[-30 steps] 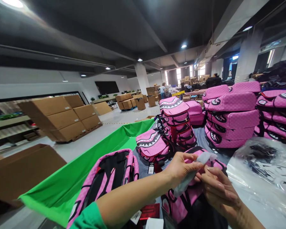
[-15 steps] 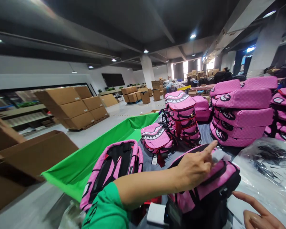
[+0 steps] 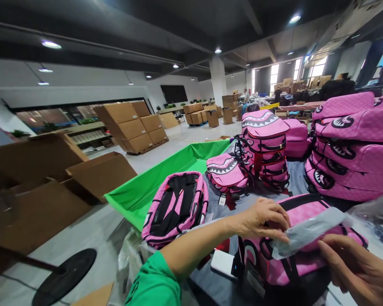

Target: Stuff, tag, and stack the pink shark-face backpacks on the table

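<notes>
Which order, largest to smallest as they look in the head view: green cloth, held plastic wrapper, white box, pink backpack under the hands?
1-2. green cloth, pink backpack: alike; nearness makes ranking unsure
3. plastic wrapper
4. white box

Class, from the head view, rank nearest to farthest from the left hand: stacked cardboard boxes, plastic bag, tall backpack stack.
1. plastic bag, touching the left hand.
2. tall backpack stack, beyond it, centre.
3. stacked cardboard boxes, far left, in the background.
</notes>
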Demonstrator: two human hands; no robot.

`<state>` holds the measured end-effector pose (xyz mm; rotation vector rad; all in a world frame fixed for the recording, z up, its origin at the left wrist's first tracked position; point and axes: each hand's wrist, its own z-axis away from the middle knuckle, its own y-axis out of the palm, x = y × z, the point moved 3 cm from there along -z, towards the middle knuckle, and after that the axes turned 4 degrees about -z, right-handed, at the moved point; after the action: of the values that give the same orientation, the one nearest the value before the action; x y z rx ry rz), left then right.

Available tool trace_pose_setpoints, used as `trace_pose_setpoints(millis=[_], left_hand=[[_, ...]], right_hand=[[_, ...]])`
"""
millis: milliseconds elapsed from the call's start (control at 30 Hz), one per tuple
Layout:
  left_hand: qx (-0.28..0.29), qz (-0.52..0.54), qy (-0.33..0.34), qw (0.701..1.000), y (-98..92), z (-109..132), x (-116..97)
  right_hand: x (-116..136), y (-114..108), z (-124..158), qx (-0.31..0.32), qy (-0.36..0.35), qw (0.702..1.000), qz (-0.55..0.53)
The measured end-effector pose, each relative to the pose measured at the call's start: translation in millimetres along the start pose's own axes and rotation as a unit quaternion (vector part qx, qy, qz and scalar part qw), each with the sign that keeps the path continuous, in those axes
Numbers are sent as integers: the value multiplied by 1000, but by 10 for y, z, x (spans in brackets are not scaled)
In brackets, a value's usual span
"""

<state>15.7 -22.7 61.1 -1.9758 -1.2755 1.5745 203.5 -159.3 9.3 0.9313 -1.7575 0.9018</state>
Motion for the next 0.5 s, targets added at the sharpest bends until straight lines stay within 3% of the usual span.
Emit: trace_pose_setpoints(millis=[100, 233, 300, 333, 400, 500], left_hand=[[-1, -55, 23, 998, -23, -34, 51], [-23, -128, 16, 991, -10, -25, 159], [-65, -150, 3, 987, 35, 11, 201], [-98, -163, -9, 982, 59, 35, 217], [-164, -196, -35, 966, 112, 84, 230], [-208, -256, -67, 942, 195, 125, 224]], right_hand=[[88, 94, -136, 24, 9, 1000, -11], [122, 142, -215, 5, 4, 1000, -6], [126, 154, -222, 11, -65, 997, 42], [140, 160, -219, 16, -132, 988, 78], [199, 191, -205, 29, -302, 938, 165], [351, 300, -276, 48, -496, 815, 294]])
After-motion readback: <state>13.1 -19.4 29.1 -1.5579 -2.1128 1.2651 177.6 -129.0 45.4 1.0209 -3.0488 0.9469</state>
